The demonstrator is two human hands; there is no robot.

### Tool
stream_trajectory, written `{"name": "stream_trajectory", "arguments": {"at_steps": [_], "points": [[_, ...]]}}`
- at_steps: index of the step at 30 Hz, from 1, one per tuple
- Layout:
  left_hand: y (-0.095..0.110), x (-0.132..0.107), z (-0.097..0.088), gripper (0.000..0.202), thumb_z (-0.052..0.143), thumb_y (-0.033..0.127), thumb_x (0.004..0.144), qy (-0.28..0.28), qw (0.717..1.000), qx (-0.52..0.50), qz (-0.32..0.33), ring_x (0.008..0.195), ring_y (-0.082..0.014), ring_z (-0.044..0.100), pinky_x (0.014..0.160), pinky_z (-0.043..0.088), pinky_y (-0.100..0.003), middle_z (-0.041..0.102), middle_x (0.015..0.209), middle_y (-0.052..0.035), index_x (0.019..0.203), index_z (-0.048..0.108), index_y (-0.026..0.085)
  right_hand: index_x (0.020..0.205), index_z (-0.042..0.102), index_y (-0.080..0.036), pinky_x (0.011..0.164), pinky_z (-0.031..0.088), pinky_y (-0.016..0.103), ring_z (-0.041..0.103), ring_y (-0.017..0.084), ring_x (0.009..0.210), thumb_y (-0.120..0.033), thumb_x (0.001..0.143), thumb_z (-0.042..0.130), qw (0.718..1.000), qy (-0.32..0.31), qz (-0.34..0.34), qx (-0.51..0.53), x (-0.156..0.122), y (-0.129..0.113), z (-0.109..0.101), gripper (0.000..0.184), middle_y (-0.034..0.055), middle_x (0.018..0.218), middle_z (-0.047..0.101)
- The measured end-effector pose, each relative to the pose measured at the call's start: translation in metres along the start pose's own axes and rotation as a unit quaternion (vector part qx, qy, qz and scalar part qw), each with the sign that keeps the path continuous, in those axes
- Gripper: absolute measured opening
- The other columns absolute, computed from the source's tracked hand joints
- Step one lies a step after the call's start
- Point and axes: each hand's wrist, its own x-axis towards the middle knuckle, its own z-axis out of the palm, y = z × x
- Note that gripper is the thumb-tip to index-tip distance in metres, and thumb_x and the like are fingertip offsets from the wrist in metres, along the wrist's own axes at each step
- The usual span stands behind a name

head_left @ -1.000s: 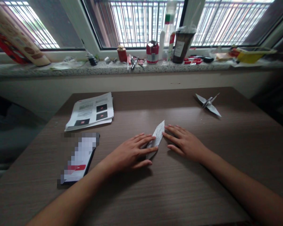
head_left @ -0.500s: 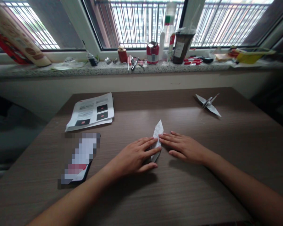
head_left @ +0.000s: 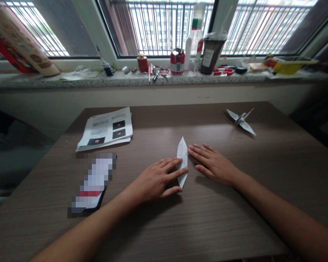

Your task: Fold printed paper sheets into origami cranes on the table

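Note:
A narrow piece of folded paper (head_left: 183, 150), pointed at both ends and printed with small text, lies on the brown table (head_left: 158, 233). Across its middle rest the fingers of my left hand (head_left: 160, 179), stretched out and slightly spread; they cover part of the paper. My right hand (head_left: 214, 163) is flat beside the paper's right edge, fingers extended and holding nothing. Its fingertips are very close to that edge; whether they touch it I cannot tell.
A folded paper crane (head_left: 241, 119) sits at the back right. Printed sheets (head_left: 106, 127) are stacked at the back left, with a phone (head_left: 94, 183) in front of them. Along the windowsill (head_left: 120, 80) stand a red can (head_left: 177, 62), a dark cup (head_left: 211, 54) and bottles.
My right hand has shifted slightly away and up along the paper's edge. The paper now lies flatter and straighter, its far tip a little further left. My left hand stays on it.

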Motion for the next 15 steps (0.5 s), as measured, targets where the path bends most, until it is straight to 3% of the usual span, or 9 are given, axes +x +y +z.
{"name": "stream_trajectory", "arguments": {"at_steps": [7,15], "points": [[0.0009,0.0018,-0.0001,0.059,0.049,0.055,0.105,0.011,1.0,0.001,0.0,0.146,-0.0332,0.045,0.118,0.041,-0.05,0.047,0.159,-0.014,0.156,0.045,0.026,0.163,0.03,-0.03,0.128,0.028,0.052,0.036,0.023,0.153,-0.036,0.108,0.051,0.997,-0.029,-0.057,0.038,-0.0023,-0.0008,-0.0004,0.059,0.0039,0.165,0.04],[-0.0033,0.0023,-0.0027,0.059,0.048,0.055,0.106,-0.007,0.999,-0.03,-0.009,0.144,-0.0323,0.048,0.119,0.04,-0.05,0.048,0.158,-0.0138,0.153,0.048,0.02,0.158,0.042,-0.034,0.126,0.029,0.057,0.034,0.029,0.154,-0.037,0.103,0.061,0.995,-0.04,-0.086,0.034,-0.003,-0.0056,-0.0094,0.058,0.0059,0.169,0.03]]}}
